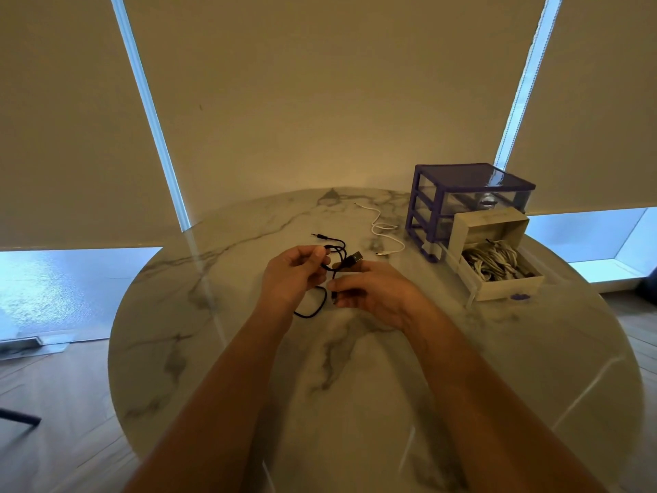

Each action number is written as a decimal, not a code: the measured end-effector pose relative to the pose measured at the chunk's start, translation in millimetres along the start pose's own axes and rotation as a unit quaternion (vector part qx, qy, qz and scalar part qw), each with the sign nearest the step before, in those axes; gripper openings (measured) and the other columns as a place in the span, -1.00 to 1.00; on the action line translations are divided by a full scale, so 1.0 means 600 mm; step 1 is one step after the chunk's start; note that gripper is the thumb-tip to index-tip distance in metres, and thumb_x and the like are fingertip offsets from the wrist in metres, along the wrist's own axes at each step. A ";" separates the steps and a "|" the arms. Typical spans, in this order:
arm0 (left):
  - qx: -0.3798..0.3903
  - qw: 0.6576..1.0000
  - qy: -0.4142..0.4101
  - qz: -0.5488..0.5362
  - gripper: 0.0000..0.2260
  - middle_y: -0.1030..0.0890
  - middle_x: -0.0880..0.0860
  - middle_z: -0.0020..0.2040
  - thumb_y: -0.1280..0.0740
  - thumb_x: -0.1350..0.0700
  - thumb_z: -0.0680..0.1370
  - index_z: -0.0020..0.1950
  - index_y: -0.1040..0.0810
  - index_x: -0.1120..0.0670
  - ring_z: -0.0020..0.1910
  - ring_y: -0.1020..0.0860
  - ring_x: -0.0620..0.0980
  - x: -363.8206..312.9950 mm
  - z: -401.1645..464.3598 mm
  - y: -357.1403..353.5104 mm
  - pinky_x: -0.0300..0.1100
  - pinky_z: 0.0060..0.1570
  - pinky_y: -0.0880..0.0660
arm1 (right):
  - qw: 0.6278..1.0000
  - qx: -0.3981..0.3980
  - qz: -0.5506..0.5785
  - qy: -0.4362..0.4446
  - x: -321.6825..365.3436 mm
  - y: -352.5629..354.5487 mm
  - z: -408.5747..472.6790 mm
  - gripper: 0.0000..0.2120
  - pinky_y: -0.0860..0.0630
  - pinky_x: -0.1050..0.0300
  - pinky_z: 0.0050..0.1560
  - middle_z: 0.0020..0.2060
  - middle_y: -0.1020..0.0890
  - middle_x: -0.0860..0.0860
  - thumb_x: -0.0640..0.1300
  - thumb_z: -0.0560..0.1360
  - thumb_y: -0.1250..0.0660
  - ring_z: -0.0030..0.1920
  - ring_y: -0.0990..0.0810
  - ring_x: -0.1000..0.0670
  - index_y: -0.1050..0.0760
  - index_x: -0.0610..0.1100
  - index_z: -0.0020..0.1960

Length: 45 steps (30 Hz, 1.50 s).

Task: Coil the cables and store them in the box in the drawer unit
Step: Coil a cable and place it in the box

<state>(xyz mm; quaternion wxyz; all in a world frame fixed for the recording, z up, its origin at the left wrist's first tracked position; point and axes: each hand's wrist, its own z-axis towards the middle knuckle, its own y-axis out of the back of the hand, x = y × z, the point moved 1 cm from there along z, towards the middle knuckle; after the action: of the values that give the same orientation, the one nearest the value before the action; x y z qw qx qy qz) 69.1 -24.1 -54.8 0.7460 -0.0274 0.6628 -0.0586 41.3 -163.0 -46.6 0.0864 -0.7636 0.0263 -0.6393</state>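
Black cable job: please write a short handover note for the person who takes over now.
Left hand: grips the partly coiled thin black cable.
Right hand: pinches the same cable lower down; one loop hangs to the round marble table.
Open white cardboard box: sits in the pulled-out drawer of the purple plastic drawer unit, with coiled white cables already inside.
Left to do: finish coiling the black cable and store it; then the loose thin white cable, uncoiled on the table beside the unit.

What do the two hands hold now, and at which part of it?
Both hold the black cable. The left hand grips its gathered loops near the top; the right hand pinches a lower part of it between the fingertips.
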 end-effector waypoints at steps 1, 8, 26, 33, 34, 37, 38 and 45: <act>-0.003 1.000 0.002 -0.007 -0.92 -0.65 0.02 -0.18 -0.35 0.13 0.56 -0.07 -0.64 0.08 -0.27 -0.56 -0.11 0.000 0.000 0.001 -0.29 -0.16 -0.57 | 1.000 0.005 -0.018 -0.009 0.000 -0.001 -0.001 -0.75 -0.58 0.20 -0.34 -0.26 -0.62 -0.12 -0.46 0.39 -0.39 -0.36 -0.61 0.01 -0.52 -0.28 0.04; -0.018 0.999 0.022 -0.018 -0.86 -0.62 0.00 -0.19 -0.28 0.12 0.61 -0.05 -0.61 0.11 -0.28 -0.52 -0.10 0.002 0.006 0.006 -0.28 -0.18 -0.53 | 0.988 -0.007 -0.156 0.012 -0.001 0.013 0.003 -0.74 -0.46 0.20 -0.34 -0.30 -0.62 -0.12 -0.39 0.39 -0.40 -0.31 -0.51 -0.04 -0.62 -0.07 -0.04; 0.021 0.999 0.045 0.006 -0.75 -0.53 0.04 -0.32 -0.35 -0.01 0.55 0.10 -0.66 0.11 -0.32 -0.55 -0.05 -0.005 0.001 0.004 -0.28 -0.27 -0.56 | 0.950 -0.124 -0.235 0.166 0.001 0.002 0.003 -0.91 -0.46 0.35 -0.43 -0.30 -0.58 0.01 -0.21 0.50 -0.39 -0.44 -0.49 0.14 -0.60 -0.17 0.00; 0.057 0.995 0.070 -0.045 -0.81 -0.61 -0.04 -0.37 -0.35 0.07 0.56 0.06 -0.65 0.14 -0.28 -0.62 0.02 -0.013 -0.003 0.007 -0.25 -0.24 -0.58 | 0.901 -0.182 -0.310 0.243 -0.001 0.005 0.008 -0.88 -0.55 0.21 -0.09 -0.12 -0.61 -0.07 -0.23 0.46 -0.42 -0.21 -0.60 0.01 -0.66 -0.16 0.00; 0.068 0.994 0.074 -0.050 -0.83 -0.64 -0.06 -0.38 -0.34 0.09 0.56 0.06 -0.64 0.15 -0.26 -0.64 0.04 -0.014 -0.005 0.006 -0.26 -0.24 -0.59 | 0.895 -0.189 -0.317 0.250 -0.001 0.007 0.010 -0.87 -0.55 0.19 -0.05 -0.10 -0.61 -0.06 -0.22 0.46 -0.42 -0.16 -0.61 0.01 -0.66 -0.13 0.00; 0.097 0.991 0.077 -0.047 -0.83 -0.69 0.02 -0.23 -0.33 0.10 0.57 0.06 -0.62 0.16 -0.16 -0.68 0.09 -0.016 -0.008 0.005 -0.24 -0.21 -0.60 | 0.902 -0.196 -0.293 0.248 -0.002 0.013 0.013 -0.85 -0.56 0.15 0.03 -0.08 -0.65 -0.05 -0.23 0.46 -0.42 -0.09 -0.63 0.03 -0.67 -0.08 0.00; 0.101 0.991 0.075 -0.039 -0.82 -0.70 0.06 -0.16 -0.34 0.10 0.57 0.08 -0.62 0.16 -0.14 -0.69 0.10 -0.016 -0.008 0.005 -0.23 -0.20 -0.61 | 0.912 -0.194 -0.270 0.242 -0.001 0.013 0.013 -0.84 -0.57 0.13 0.04 -0.10 -0.67 -0.05 -0.25 0.45 -0.41 -0.09 -0.64 0.03 -0.68 -0.08 -0.02; 0.071 0.996 0.043 0.029 -0.87 -0.65 -0.01 -0.18 -0.35 0.05 0.57 0.02 -0.65 0.04 -0.13 -0.61 -0.10 -0.011 -0.001 0.012 -0.26 -0.20 -0.57 | 0.969 -0.121 -0.092 0.195 0.004 0.004 0.006 -0.85 -0.63 0.23 -0.13 -0.12 -0.67 -0.20 -0.38 0.48 -0.35 -0.18 -0.66 -0.06 -0.62 -0.28 0.03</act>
<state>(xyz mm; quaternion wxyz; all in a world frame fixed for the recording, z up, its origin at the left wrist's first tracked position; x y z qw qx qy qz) 68.5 -16.2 -49.5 0.7185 0.0470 0.6888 -0.0848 45.7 -165.5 -45.3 -0.0720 -0.6285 0.0495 -0.7729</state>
